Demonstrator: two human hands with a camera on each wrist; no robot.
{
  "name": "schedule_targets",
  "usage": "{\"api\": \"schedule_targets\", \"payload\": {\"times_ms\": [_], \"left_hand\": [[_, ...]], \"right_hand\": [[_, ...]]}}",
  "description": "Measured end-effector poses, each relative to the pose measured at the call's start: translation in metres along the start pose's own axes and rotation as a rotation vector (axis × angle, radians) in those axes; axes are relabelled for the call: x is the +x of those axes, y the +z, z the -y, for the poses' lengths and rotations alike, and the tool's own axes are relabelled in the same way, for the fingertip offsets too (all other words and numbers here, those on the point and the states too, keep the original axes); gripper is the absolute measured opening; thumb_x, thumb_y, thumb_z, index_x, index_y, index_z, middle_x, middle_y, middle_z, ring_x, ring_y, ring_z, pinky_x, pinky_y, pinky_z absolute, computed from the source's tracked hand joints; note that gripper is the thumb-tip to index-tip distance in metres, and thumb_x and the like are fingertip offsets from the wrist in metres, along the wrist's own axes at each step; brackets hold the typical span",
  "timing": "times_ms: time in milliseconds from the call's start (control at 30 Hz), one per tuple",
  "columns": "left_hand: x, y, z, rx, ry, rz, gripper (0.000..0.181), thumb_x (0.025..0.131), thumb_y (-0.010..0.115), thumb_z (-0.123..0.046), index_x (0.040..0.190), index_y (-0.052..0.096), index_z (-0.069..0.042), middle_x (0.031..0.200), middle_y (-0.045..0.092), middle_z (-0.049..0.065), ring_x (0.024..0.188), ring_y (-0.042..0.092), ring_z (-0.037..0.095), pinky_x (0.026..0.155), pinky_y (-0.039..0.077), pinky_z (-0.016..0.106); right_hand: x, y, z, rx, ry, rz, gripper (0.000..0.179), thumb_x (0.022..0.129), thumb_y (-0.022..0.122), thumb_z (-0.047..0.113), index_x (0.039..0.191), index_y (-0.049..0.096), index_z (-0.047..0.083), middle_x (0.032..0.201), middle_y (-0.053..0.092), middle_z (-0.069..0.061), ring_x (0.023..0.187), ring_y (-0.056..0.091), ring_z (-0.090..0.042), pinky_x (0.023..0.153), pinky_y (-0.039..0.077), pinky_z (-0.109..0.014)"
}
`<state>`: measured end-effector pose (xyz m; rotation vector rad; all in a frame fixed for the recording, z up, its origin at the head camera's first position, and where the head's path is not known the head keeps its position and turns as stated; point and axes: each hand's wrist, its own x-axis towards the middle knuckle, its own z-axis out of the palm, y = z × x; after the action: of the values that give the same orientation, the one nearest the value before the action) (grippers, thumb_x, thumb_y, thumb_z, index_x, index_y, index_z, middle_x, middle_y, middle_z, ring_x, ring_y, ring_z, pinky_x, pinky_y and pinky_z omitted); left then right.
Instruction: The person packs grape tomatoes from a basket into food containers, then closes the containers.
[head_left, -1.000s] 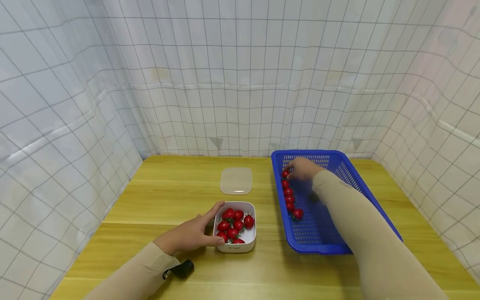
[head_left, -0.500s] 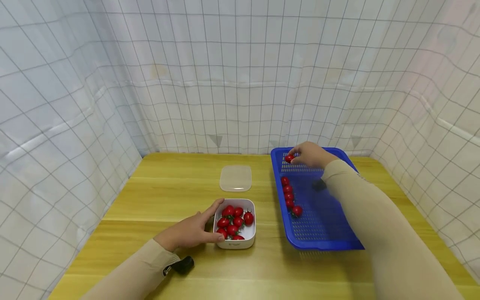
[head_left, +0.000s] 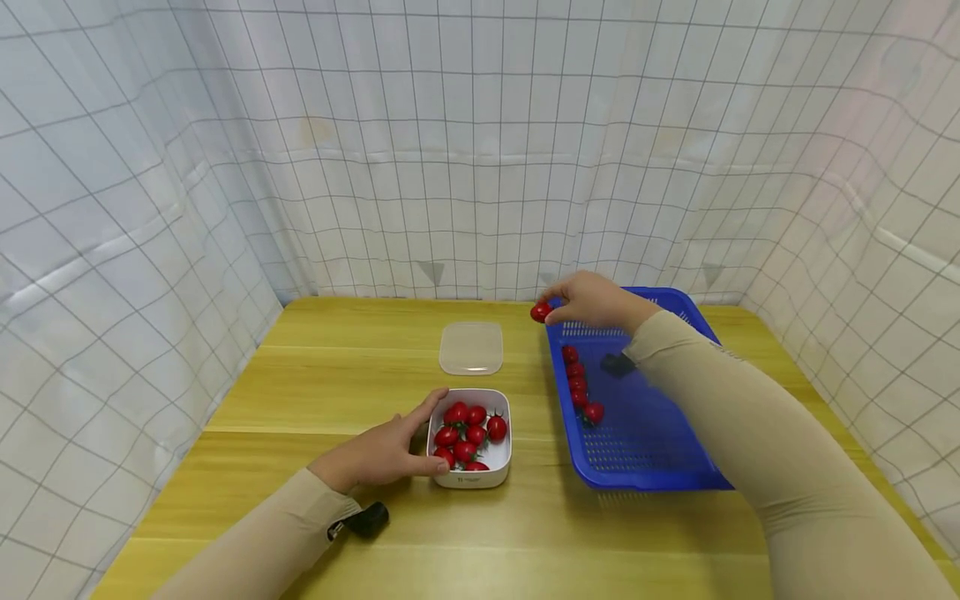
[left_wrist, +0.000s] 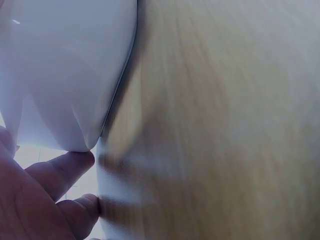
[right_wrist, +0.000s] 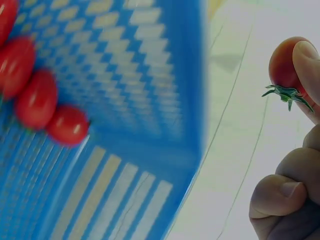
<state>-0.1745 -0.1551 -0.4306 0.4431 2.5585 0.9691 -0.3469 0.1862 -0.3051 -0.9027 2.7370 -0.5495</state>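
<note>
The right hand (head_left: 600, 302) swung a pinched tomato (head_left: 541, 312) past the basket's (head_left: 652, 482) far left corner, leaving five, the left hand (head_left: 378, 454) spread against the box (head_left: 491, 478).

White grid-lined sheeting (head_left: 495, 167) on three sides, yellowish wood-grain tabletop (head_left: 337, 367), pale light.

A wood-grained table (head_left: 337, 375) carries a lid (head_left: 471, 348), white box (head_left: 489, 479) and blue basket (head_left: 647, 481)

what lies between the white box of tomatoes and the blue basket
Only bare wooden tabletop lies between the white box and the blue basket; the head view shows it.
</note>
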Motion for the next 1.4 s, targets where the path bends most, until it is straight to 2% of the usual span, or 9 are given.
{"api": "schedule_targets", "payload": {"times_ms": [167,367,667,933,1133,1267,1400], "left_hand": [[0.000,0.000,0.000,0.006,0.004,-0.001,0.107,0.090,0.078,-0.056,0.171,0.012,-0.032,0.172,0.032,0.015,0.152,0.029,0.060,0.121,0.025,0.076],[0.001,0.001,0.001,0.003,0.013,-0.001,0.107,0.091,0.078,-0.054,0.171,0.011,-0.032,0.173,0.029,0.015,0.153,0.030,0.057,0.122,0.024,0.074],[0.000,0.000,-0.001,-0.012,0.005,0.009,0.107,0.091,0.078,-0.055,0.171,0.010,-0.032,0.173,0.028,0.016,0.153,0.032,0.054,0.122,0.027,0.073],[-0.001,0.000,-0.001,0.000,0.014,0.000,0.106,0.091,0.078,-0.055,0.171,0.012,-0.031,0.171,0.032,0.017,0.152,0.034,0.055,0.122,0.025,0.074],[-0.001,0.000,-0.001,0.006,0.016,-0.001,0.106,0.091,0.077,-0.055,0.171,0.012,-0.031,0.171,0.033,0.017,0.151,0.035,0.055,0.121,0.026,0.075],[0.000,0.000,0.000,0.005,0.019,0.001,0.106,0.092,0.077,-0.056,0.171,0.011,-0.031,0.172,0.029,0.015,0.152,0.035,0.054,0.121,0.028,0.074],[0.000,0.001,0.002,-0.002,0.028,0.004,0.106,0.092,0.076,-0.056,0.171,0.010,-0.031,0.174,0.026,0.015,0.153,0.033,0.052,0.122,0.024,0.074]], "right_hand": [[0.000,0.007,0.028,-0.004,-0.052,0.043,0.035,0.098,0.076,0.025,0.132,0.074,0.017,0.071,0.053,0.003,0.064,0.045,-0.014,0.060,0.038,-0.028],[-0.001,0.018,0.052,-0.022,-0.130,0.100,0.033,0.098,0.077,0.025,0.129,0.075,0.016,0.070,0.048,0.005,0.063,0.045,-0.012,0.059,0.038,-0.026],[-0.002,0.032,0.076,-0.052,-0.228,0.164,0.029,0.098,0.076,0.023,0.126,0.076,0.016,0.070,0.049,0.006,0.063,0.046,-0.010,0.059,0.038,-0.024],[-0.002,0.043,0.090,-0.077,-0.259,0.229,0.028,0.099,0.075,0.021,0.127,0.075,0.016,0.082,0.060,0.002,0.071,0.050,-0.011,0.063,0.042,-0.023],[-0.003,0.051,0.095,-0.111,-0.310,0.233,0.029,0.098,0.076,0.021,0.126,0.075,0.017,0.082,0.062,0.006,0.071,0.049,-0.009,0.065,0.042,-0.022],[-0.003,0.055,0.099,-0.135,-0.329,0.237,0.029,0.098,0.076,0.023,0.127,0.076,0.018,0.089,0.069,0.010,0.074,0.052,-0.008,0.069,0.046,-0.023],[-0.003,0.057,0.101,-0.152,-0.327,0.244,0.030,0.098,0.076,0.024,0.128,0.076,0.020,0.099,0.074,0.013,0.081,0.058,-0.008,0.076,0.052,-0.025]]}}
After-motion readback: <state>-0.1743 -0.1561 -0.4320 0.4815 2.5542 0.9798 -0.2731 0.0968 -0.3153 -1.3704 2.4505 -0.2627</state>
